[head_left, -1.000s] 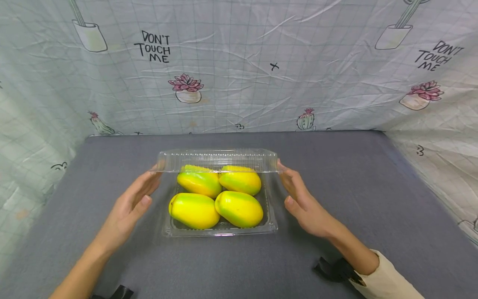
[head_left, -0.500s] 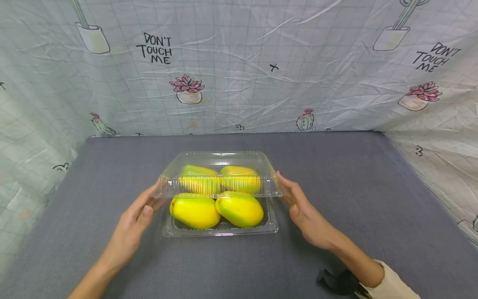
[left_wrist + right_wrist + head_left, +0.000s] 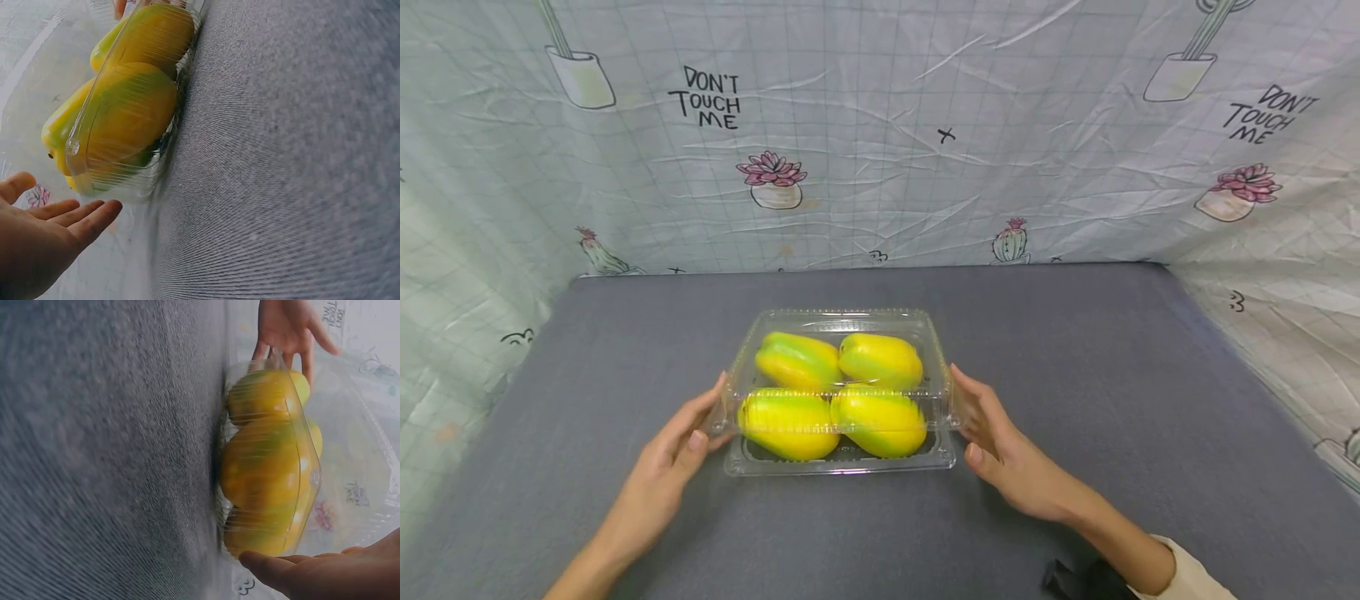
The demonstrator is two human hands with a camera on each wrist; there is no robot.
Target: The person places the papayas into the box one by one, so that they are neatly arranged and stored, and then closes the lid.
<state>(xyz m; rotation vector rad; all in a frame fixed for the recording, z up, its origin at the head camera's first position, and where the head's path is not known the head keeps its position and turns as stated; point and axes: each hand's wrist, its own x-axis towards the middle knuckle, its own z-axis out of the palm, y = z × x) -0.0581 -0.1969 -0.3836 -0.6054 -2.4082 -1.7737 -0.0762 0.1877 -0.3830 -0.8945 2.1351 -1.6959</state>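
Several yellow-green mangoes (image 3: 880,422) lie in two rows in a clear plastic container, its base (image 3: 842,468) flat on the table. The hinged lid (image 3: 850,321) leans over the fruit, its front edge still raised above the base's front rim. My left hand (image 3: 658,475) is at the lid's left side, fingers extended and fingertips right at the edge. On the opposite side my right hand (image 3: 1018,467) has its straight fingers along the lid's right edge, thumb apart. In the left wrist view the left hand (image 3: 47,240) lies palm up beside the container's corner.
Grey cloth covers the table (image 3: 880,542). Behind it and at both sides hangs a pale curtain (image 3: 880,167) printed with cactus pots and lettering. A black strap (image 3: 1086,579) shows by the right sleeve (image 3: 1187,575).
The lid has swung down and toward me, from upright at the back to over the front mangoes. Both hands have come nearer along with its edges.
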